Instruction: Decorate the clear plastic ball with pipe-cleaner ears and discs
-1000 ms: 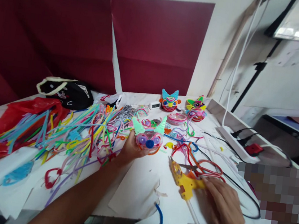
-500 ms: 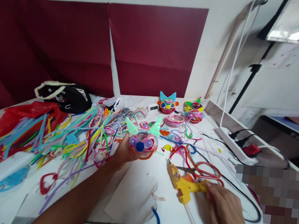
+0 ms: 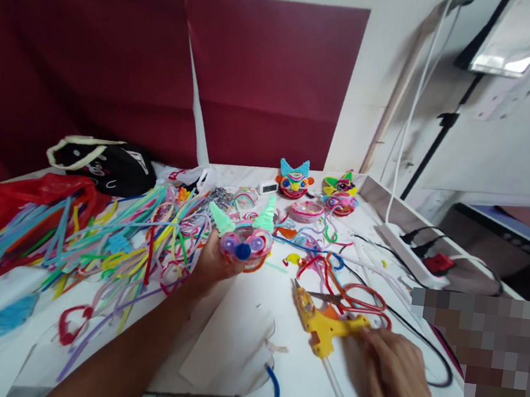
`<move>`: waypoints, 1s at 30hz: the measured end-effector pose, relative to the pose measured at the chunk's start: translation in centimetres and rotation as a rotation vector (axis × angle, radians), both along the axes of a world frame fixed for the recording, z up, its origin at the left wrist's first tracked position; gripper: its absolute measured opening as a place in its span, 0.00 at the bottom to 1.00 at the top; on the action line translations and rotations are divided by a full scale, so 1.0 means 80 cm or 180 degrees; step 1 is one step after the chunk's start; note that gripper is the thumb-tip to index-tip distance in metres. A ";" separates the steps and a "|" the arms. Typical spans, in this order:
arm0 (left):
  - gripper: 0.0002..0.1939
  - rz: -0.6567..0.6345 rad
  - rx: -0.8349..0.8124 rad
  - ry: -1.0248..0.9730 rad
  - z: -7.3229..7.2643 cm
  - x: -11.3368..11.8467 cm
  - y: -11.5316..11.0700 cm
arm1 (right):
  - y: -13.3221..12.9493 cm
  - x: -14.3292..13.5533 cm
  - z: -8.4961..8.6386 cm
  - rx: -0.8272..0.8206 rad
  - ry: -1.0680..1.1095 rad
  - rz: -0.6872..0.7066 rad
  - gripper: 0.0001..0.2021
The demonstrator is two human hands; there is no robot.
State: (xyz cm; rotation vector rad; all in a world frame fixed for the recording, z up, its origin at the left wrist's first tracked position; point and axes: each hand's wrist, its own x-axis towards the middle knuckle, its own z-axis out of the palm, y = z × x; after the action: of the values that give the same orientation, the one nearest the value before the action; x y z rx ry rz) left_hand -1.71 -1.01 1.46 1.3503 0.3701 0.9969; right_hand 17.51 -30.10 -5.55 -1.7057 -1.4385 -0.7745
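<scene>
My left hand is closed around the left side of a pipe-cleaner animal head, raised over the table. The head has light green ears, purple eyes and a round blue nose; its underside is partly hidden by my fingers. At the right, my right hand pinches the handle end of a yellow glue gun, which lies on its side with a clear glue stick poking out. Just behind the gun are red-handled scissors. A short blue pipe cleaner rests on white paper in front.
Loose pipe cleaners and a red plastic bag spread over the left. Two decorated heads, one blue-eared, one green-eared, stand at the back. A power strip with cables lies right; a black bag sits back left.
The ears of the held head have swung slightly as my left hand tilts it. The glue gun stays in about the same place under my right hand. The whole view has shifted a little.
</scene>
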 end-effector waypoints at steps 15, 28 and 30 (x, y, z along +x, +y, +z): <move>0.34 -0.0244 0.0131 0.0074 -0.036 0.025 0.007 | 0.002 -0.005 0.012 -0.0052 0.0164 0.0069 0.17; 0.32 0.0027 0.0132 0.0029 -0.039 0.022 0.016 | 0.184 0.036 0.141 -0.2718 -0.0262 0.0720 0.16; 0.31 0.0122 0.0087 0.0038 -0.035 0.021 0.016 | 0.215 0.039 0.140 -0.3030 -0.0329 0.0734 0.15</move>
State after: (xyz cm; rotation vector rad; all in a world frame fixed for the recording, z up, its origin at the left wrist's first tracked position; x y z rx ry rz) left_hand -0.01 0.24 -1.37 1.3787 0.3939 1.0292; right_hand 20.66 -12.89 5.68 -2.1047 -2.2363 -0.0028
